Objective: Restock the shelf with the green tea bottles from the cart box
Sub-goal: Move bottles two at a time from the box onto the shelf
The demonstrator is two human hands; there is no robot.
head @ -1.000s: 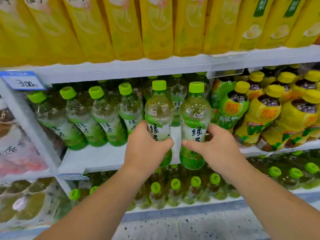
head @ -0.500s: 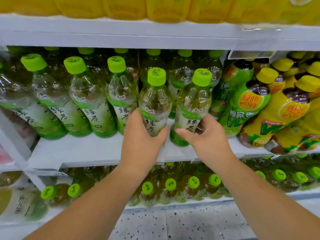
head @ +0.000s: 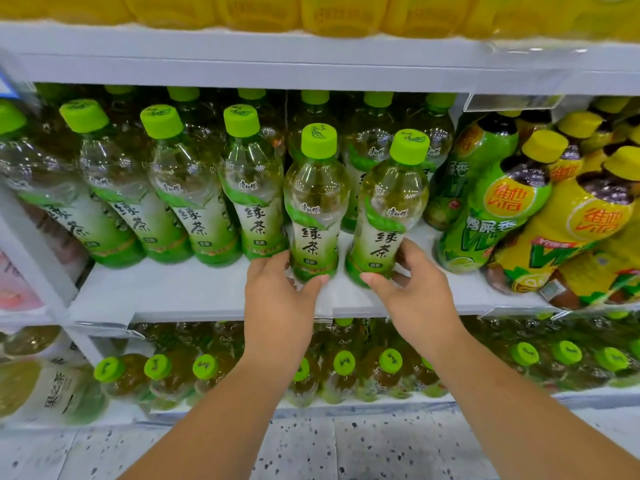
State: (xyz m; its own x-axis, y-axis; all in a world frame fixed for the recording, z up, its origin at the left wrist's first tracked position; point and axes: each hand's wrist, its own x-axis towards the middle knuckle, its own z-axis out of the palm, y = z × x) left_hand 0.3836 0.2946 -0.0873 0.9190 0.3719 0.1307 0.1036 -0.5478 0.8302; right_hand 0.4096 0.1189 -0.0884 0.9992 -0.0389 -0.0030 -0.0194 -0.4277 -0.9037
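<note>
Both bare arms reach up from the bottom of the frame to the white middle shelf [head: 194, 292]. Just left of centre frame, the left hand [head: 277, 299] has its fingers curled round the foot of a clear plastic green tea bottle with a lime-green cap [head: 313, 209], with the thumb tip laid across the front of the base. The right hand [head: 415, 299] grips the foot of a second green tea bottle of the same make [head: 389, 216], thumb in front and fingers tucked behind. This one leans a little to the right. The two bottles stand just beside each other near the shelf's front edge, with a narrow gap between them. The hands cover their bases, so I cannot tell whether they sit fully on the board. To their left a row of matching green tea bottles [head: 187, 202] runs off towards the left edge, and more stand behind. On the right crowd green and yellow labelled bottles with yellow caps [head: 512, 209]. Yellow packs [head: 346, 12] line the top of the frame. Green-capped bottles [head: 204, 367] fill the shelf below, above a speckled pale floor [head: 311, 445].
</note>
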